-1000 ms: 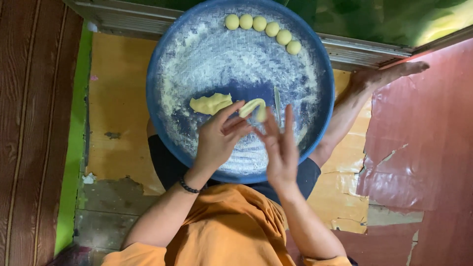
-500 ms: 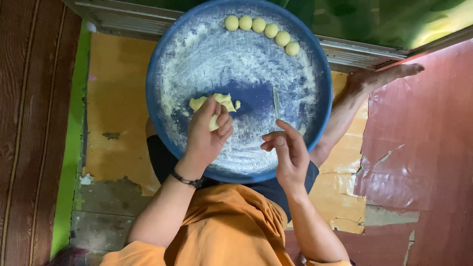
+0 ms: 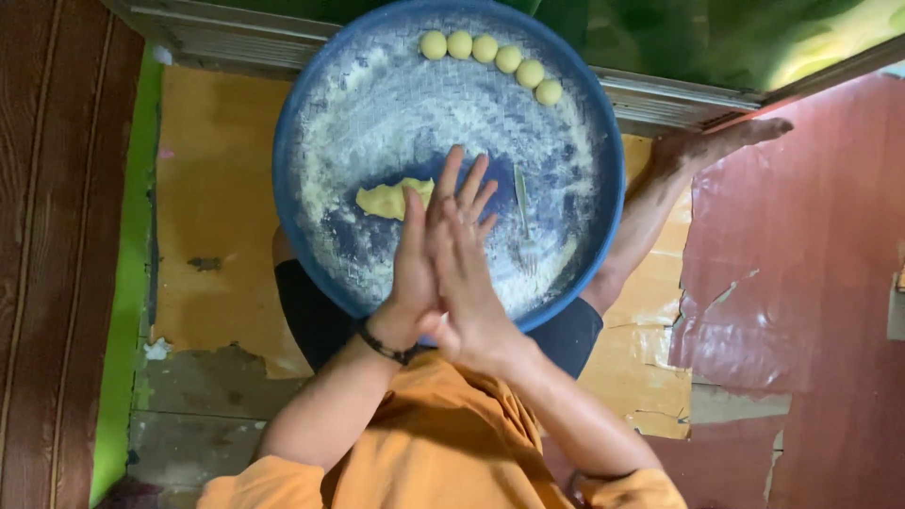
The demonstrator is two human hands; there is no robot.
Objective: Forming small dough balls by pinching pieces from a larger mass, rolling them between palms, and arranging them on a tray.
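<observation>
Palms pressed together over a floured tray

Hands meet above the blue tray (image 3: 311,113): the left hand (image 3: 415,273) and right hand (image 3: 467,273) lie flat palm to palm, fingers straight and pointing away from the body. Whether anything sits between the palms cannot be told. A lump of yellow dough (image 3: 388,199) lies on the floured tray just left of the fingertips. Six dough balls (image 3: 492,53) line the far rim. The tray rests on the person's lap, above the floor (image 3: 212,170).
</observation>
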